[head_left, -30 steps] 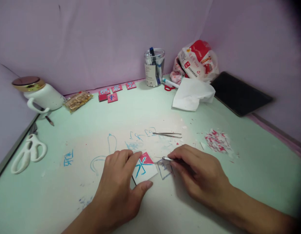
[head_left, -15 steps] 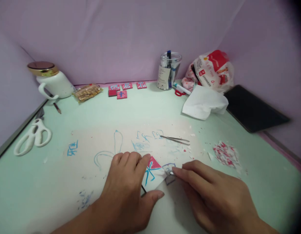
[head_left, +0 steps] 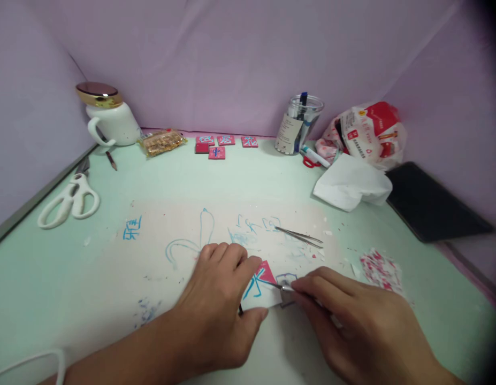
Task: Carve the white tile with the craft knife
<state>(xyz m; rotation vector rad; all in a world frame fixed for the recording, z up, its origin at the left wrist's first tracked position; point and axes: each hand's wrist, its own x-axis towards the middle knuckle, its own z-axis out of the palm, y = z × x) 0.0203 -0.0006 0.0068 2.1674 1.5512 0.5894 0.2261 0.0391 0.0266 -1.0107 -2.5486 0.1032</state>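
Observation:
A small white and pink square tile (head_left: 259, 289) with a blue character drawn on it lies on the green table (head_left: 51, 256). My left hand (head_left: 218, 310) pinches this tile between fingers and thumb, pressing it down. My right hand (head_left: 352, 326) is closed on a thin metal carving tool (head_left: 280, 287), whose point rests on the tile's right part. Under the tool's shaft a small square outline is drawn in ink on the table.
Tweezers (head_left: 299, 235) lie just beyond the hands. Pink and white shavings (head_left: 381, 267) are piled at the right. White scissors (head_left: 69, 199) lie far left, near a white mug (head_left: 109, 120). At the back stand finished pink tiles (head_left: 221, 145), a pen jar (head_left: 299, 124), tissue (head_left: 352, 183), a black tablet (head_left: 434, 206).
The view has swung left and dipped, so everything has shifted right in the picture. My right hand has brought the tool's point from beside the tile onto it. My left hand keeps its hold.

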